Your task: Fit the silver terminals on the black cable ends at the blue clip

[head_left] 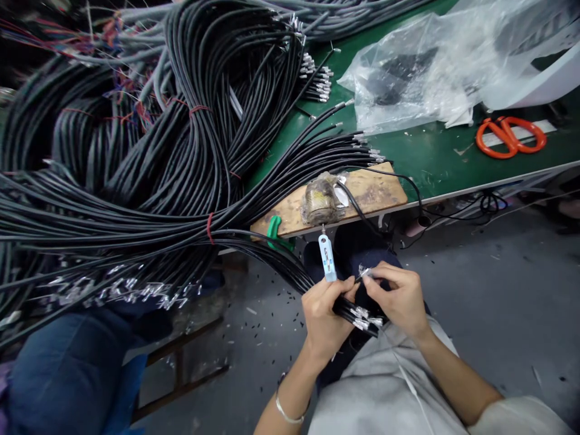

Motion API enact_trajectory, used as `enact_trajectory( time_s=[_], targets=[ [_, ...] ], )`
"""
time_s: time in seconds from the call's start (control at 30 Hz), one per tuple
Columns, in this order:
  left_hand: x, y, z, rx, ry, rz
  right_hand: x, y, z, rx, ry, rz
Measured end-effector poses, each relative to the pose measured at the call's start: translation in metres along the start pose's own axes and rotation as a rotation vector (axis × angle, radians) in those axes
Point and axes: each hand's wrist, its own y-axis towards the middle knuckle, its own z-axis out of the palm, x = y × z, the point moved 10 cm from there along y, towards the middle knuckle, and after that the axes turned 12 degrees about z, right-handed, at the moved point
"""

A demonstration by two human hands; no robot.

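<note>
My left hand [324,311] is closed round a bunch of black cables [290,273] whose silvery ends [362,319] stick out below and to its right. One cable end [362,273] from the bunch points up between my two hands. My right hand [401,296] pinches the silvery tip of that cable between thumb and fingers. Just above my left hand, a light blue tool [326,257] hangs from a small round motor-like block [321,199] wrapped in tape. That block sits on a wooden board [376,186] at the table edge.
Large bundles of black cables [190,157], tied with red bands, cover the table's left side. A green clamp [274,228] grips the board. Orange-handled scissors [510,138] and a clear plastic bag [408,72] lie on the green table [435,151]. Another person's leg [67,368] is at lower left.
</note>
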Motion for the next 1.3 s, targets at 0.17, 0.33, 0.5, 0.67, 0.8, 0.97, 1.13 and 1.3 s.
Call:
enact_trajectory(
  time_s=[0.17,0.33,0.5,0.67,0.8,0.97,1.13,1.3],
  targets=[
    [0.000,-0.001,0.000,-0.008,0.015,-0.011,0.000,0.000,0.002,-0.037,0.028,0.014],
    [0.003,-0.002,-0.005,-0.051,0.032,-0.045,0.004,-0.002,0.002,-0.036,0.065,-0.059],
    [0.003,-0.004,0.005,0.040,0.080,-0.008,0.002,0.003,0.004,0.032,-0.100,-0.041],
    [0.004,-0.002,-0.001,0.027,0.092,-0.052,0.009,0.001,0.002,-0.061,-0.027,-0.087],
    [0.004,-0.001,-0.003,0.086,0.055,-0.071,-0.016,0.009,0.017,0.067,0.223,0.128],
    [0.005,-0.004,-0.004,0.135,-0.005,-0.082,-0.016,0.015,0.028,0.279,0.582,0.159],
    [0.005,-0.003,-0.009,0.102,-0.005,-0.116,-0.001,0.003,0.042,0.507,0.635,0.090],
    [0.002,0.000,-0.014,0.070,-0.008,-0.095,-0.015,0.010,0.039,0.375,0.630,0.212]
  ],
)
